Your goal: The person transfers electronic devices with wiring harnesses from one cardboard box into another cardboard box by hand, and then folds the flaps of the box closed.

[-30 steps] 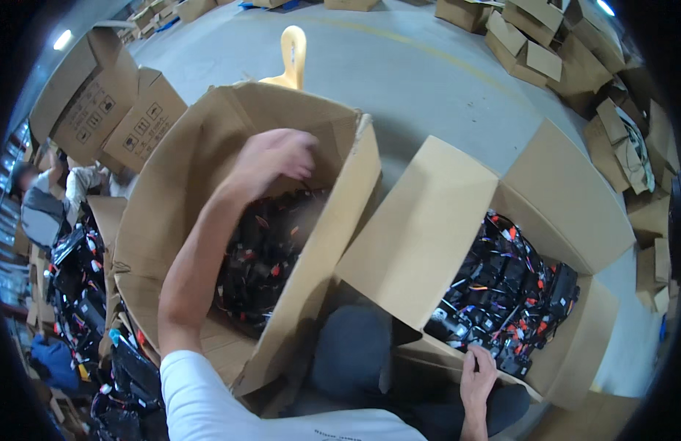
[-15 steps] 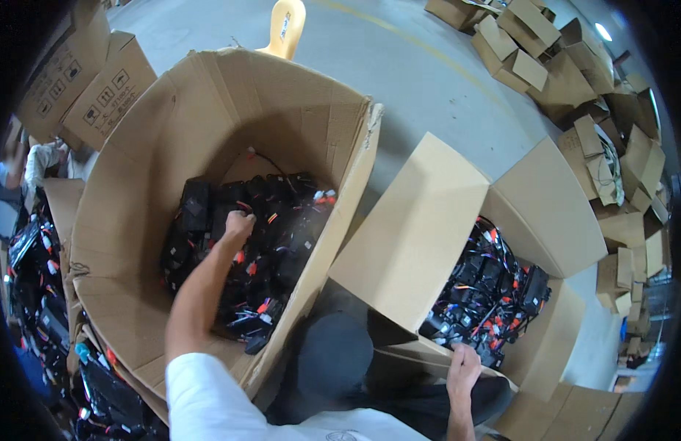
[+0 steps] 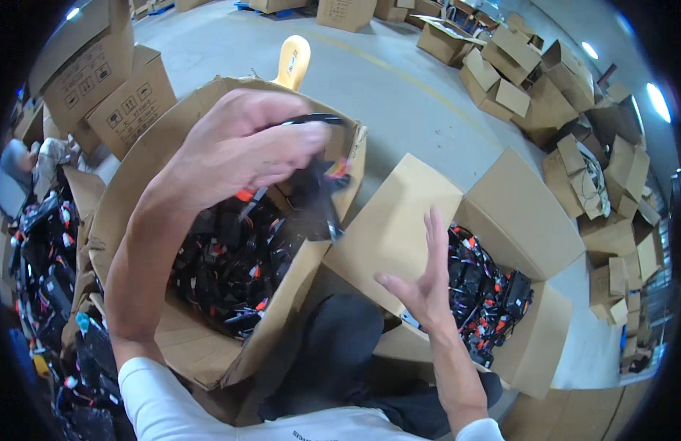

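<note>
- Your left hand (image 3: 241,143) is raised above the big open cardboard box (image 3: 135,169) on your left, fingers curled shut around a black cable bundle (image 3: 315,195) with orange-red tags.
- The bundle hangs down from your grip, its lower end dangling over the box's right wall, close to the corner; it is blurred, so its exact form is hard to tell.
- Inside that box lies a heap of similar black cable bundles (image 3: 223,264) with red and orange bits.
- Your right hand (image 3: 425,283) is open, fingers spread and palm turned toward the left, holding nothing; it hovers in front of the raised flap (image 3: 388,220) of the second cardboard box (image 3: 531,345) on your right.
- That second box also holds black wiring pieces (image 3: 487,294), with some purple and red strands.
- Your dark-trousered knee (image 3: 340,345) sits between the two boxes.
- On the far left, more black bundles (image 3: 43,250) are piled outside the big box.
- A yellow handle (image 3: 293,62) stands behind the big box on the grey concrete floor (image 3: 399,81).
- Many empty cardboard cartons (image 3: 575,95) are strewn along the far right.
</note>
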The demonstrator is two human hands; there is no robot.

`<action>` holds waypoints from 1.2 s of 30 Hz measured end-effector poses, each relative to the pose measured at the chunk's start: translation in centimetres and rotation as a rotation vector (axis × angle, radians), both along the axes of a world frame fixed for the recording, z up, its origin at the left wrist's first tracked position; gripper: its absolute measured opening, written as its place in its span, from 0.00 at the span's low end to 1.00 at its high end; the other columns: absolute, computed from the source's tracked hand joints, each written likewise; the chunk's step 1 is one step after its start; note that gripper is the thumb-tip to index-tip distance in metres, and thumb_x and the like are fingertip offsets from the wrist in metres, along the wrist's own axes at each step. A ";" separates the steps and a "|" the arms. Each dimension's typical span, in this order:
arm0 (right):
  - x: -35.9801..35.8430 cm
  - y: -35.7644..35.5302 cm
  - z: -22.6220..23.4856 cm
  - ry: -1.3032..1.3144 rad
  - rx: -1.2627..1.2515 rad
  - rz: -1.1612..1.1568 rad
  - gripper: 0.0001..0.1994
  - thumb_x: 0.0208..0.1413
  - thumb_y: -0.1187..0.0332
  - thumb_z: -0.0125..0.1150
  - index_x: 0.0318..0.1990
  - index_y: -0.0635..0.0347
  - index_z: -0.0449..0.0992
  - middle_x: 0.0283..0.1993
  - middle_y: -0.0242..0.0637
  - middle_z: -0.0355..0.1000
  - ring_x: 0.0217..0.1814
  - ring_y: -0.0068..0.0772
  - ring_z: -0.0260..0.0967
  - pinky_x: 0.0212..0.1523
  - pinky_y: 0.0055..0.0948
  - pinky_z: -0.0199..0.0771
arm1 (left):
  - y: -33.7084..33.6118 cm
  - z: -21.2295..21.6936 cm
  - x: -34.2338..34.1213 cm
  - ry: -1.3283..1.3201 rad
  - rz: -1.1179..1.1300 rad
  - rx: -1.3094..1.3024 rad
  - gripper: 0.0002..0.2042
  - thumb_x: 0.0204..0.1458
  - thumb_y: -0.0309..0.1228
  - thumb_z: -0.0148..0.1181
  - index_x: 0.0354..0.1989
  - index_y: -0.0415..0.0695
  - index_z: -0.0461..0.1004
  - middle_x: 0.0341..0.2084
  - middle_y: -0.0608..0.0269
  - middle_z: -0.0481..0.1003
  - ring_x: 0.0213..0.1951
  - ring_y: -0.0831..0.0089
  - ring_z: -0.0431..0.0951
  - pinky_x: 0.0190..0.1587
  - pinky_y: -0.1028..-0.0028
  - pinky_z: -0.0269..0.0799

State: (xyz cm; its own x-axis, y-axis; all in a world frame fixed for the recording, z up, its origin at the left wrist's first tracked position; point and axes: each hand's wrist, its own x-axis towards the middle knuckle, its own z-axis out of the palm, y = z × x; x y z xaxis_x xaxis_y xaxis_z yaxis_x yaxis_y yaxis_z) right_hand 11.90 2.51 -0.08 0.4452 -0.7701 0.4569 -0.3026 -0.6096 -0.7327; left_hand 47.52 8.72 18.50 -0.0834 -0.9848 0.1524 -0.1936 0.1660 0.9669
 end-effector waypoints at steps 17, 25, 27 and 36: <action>9.8 0.0 -7.2 -0.436 1.061 0.533 0.40 0.74 0.50 0.81 0.81 0.66 0.71 0.74 0.37 0.76 0.71 0.28 0.76 0.71 0.35 0.80 | -8.8 -10.0 -3.8 0.496 -0.564 0.166 0.15 0.81 0.38 0.67 0.44 0.37 0.86 0.28 0.74 0.78 0.29 0.84 0.74 0.34 0.74 0.71; 4.9 -4.5 -8.7 -0.310 0.934 -0.141 0.12 0.83 0.63 0.70 0.60 0.61 0.91 0.53 0.26 0.87 0.53 0.15 0.80 0.56 0.24 0.80 | -14.0 -28.9 8.0 0.657 0.390 -0.007 0.30 0.84 0.55 0.55 0.39 0.40 0.85 0.25 0.59 0.82 0.27 0.65 0.83 0.33 0.64 0.77; 1.3 -6.3 -7.4 -0.511 0.936 -0.290 0.13 0.84 0.63 0.69 0.61 0.62 0.91 0.50 0.28 0.90 0.47 0.16 0.83 0.51 0.21 0.83 | -11.6 -40.8 14.7 -0.152 0.678 0.381 0.30 0.77 0.60 0.66 0.37 0.40 0.86 0.23 0.61 0.82 0.28 0.68 0.83 0.33 0.62 0.77; -4.9 -5.0 -1.3 -0.838 0.881 -0.302 0.19 0.84 0.56 0.63 0.59 0.66 0.86 0.57 0.46 0.90 0.56 0.38 0.90 0.64 0.40 0.93 | -1.2 -62.2 17.2 -0.712 0.757 0.371 0.17 0.65 0.33 0.69 0.53 0.31 0.82 0.46 0.30 0.88 0.51 0.30 0.89 0.58 0.43 0.85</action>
State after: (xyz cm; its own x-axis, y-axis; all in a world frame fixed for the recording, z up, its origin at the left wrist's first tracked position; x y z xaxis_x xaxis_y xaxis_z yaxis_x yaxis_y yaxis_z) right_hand 6.98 -2.53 -1.41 0.0199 -0.9780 -0.2076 0.4106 0.1973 -0.8902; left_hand 64.72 7.47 -43.68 0.6092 -0.7930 -0.0068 -0.6554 -0.5082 0.5588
